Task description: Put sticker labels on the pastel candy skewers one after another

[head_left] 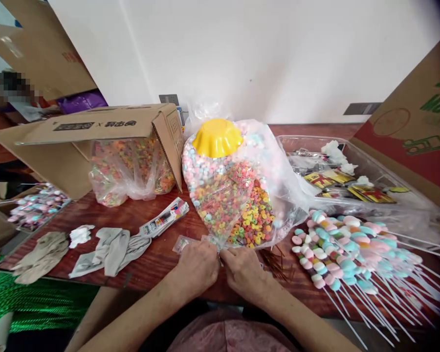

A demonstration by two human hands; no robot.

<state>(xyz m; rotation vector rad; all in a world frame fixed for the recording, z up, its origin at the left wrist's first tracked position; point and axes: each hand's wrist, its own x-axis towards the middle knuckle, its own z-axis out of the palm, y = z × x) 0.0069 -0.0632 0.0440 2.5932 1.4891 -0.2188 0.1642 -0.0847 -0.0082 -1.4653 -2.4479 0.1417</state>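
Note:
My left hand [200, 265] and my right hand [245, 273] are close together near the table's front edge. Both are closed, thumbs and forefingers pinched, and what they hold between them is too small and hidden to name. A small clear packet [182, 243] lies beside my left hand. Right behind my hands is a large clear plastic bag of colourful ring-shaped candies [254, 215] and pastel marshmallows [198, 171], with a yellow fluted bowl [217, 138] upside down on top. Thin brown sticks [278, 264] lie next to my right hand.
Marshmallow skewers [346, 249] on white sticks are piled at right, before a clear plastic bin [315, 142] of packets. At left are an open cardboard box [106, 122] with a bagged ring candy load, printed cards [166, 217] and grey gloves [112, 249]. A person is far left.

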